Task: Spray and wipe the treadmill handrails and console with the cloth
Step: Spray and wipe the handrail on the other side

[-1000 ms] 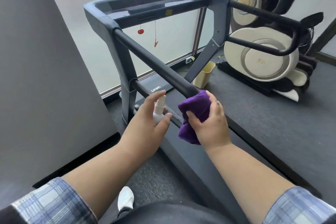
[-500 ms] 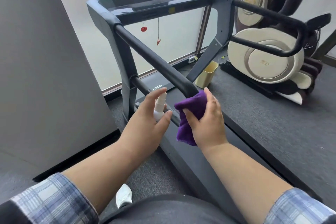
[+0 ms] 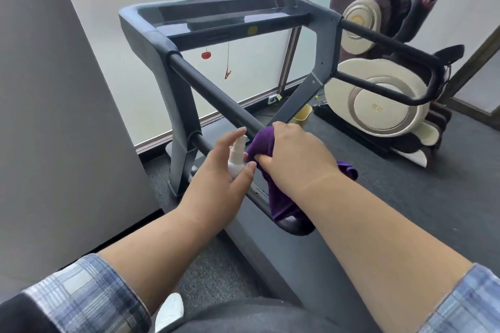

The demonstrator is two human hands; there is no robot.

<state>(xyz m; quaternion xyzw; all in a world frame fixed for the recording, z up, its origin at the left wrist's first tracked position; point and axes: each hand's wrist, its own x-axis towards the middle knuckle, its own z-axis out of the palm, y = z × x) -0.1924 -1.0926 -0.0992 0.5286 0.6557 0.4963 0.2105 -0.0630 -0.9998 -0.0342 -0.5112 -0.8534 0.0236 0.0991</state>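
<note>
Head view, over my arms at the treadmill: my right hand (image 3: 295,154) grasps a purple cloth (image 3: 273,192) wrapped over the left handrail (image 3: 216,97), near the bar's lower end, with the cloth's loose part hanging below the rail. Just beside it, my left hand (image 3: 216,184) grips a small white spray bottle (image 3: 236,157), forefinger laid over its nozzle. Up the rail sits the console (image 3: 216,19); the right handrail (image 3: 389,43) runs well apart, before a cream massage chair (image 3: 378,105).
</note>
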